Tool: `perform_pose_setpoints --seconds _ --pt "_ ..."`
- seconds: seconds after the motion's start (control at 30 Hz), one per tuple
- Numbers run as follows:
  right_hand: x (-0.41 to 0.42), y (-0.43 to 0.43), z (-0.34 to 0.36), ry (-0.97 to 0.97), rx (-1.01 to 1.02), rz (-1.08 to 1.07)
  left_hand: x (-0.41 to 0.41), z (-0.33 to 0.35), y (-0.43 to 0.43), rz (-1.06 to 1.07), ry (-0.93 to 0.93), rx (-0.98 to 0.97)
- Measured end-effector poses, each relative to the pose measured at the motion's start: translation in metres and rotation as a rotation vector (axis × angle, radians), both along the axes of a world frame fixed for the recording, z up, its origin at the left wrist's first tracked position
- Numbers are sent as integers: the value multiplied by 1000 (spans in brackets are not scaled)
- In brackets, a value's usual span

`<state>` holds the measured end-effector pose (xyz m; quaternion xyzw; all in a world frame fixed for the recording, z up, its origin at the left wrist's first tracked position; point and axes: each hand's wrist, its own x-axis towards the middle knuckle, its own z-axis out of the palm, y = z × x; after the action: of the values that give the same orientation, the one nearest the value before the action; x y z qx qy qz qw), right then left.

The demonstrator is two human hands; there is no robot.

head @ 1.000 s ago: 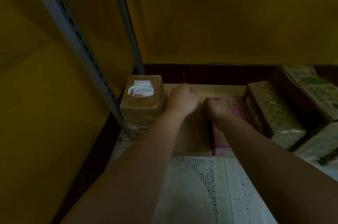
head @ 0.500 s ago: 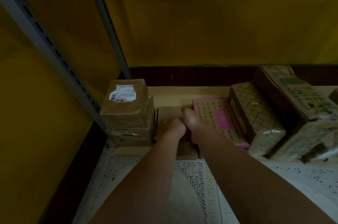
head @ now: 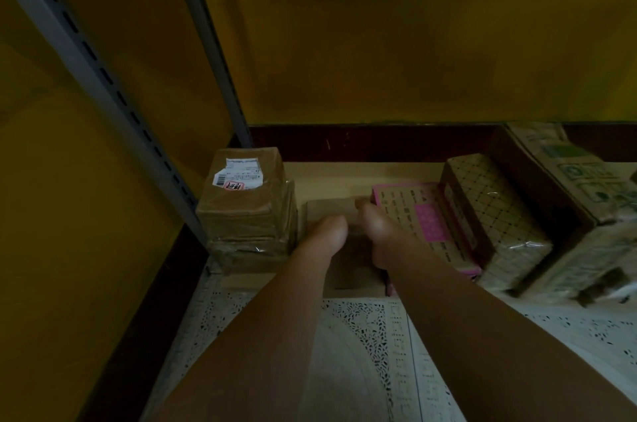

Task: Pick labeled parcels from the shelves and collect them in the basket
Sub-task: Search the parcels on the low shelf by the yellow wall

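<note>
- The left hand and right hand both rest on a flat brown parcel, which lies on the shelf between a labelled parcel stack and a pink box.
- Their fingers curl out of sight, so I cannot tell whether they clamp the parcel.
- No basket is in view. By my judgement this parcel is not yet lifted, and others remain to collect.

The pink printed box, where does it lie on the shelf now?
In the head view the pink printed box lies right of centre on the shelf, between the right hand and the lattice-patterned wrapped parcel.
</note>
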<state>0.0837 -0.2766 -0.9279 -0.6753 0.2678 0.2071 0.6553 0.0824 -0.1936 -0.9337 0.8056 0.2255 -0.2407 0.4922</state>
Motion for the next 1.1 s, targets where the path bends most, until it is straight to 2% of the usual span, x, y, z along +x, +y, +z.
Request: perform_pose_setpoints --seconds 0.23,0.4,0.5,0.6,0.73,0.9,1.1 --pt "3 -6 -11 -18 8 89 26 -7 0 151 -104 -5" --pt "0 -6 -3 -106 -23 187 15 11 6 248 -157 -232" --pt "4 -6 -6 -172 -66 87 15 7 4 239 -158 -390" --pt "7 -8 -4 -265 -77 -18 14 8 2 217 -213 -354" --pt "10 -17 -5 -327 -125 -42 18 8 13 148 -273 -122" --pt "11 -29 -3 -383 -175 -82 14 7 26 212 -228 -175" --pt "9 -33 0 -336 -126 -108 11 13 28 214 -345 -197"
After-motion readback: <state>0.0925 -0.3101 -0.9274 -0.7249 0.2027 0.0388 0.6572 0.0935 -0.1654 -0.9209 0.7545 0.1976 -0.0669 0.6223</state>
